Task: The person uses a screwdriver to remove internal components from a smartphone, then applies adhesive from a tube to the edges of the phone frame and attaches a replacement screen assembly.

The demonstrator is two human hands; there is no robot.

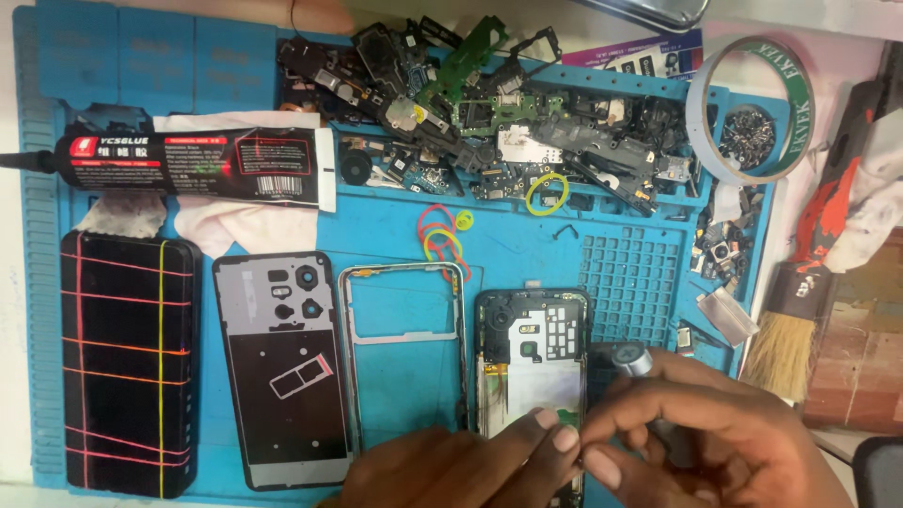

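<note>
Blue repair mat (527, 254); both hands' (451, 466) (715, 442) grips pinched tight on opened phone (531, 362).

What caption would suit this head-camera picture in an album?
Two hands, left and right, work on an opened phone on a blue repair mat.

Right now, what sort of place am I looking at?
Most likely a phone repair bench. Both hands work on an opened phone lying on a blue repair mat, with a heap of salvaged circuit boards behind it and a glue tube to the left.
</note>
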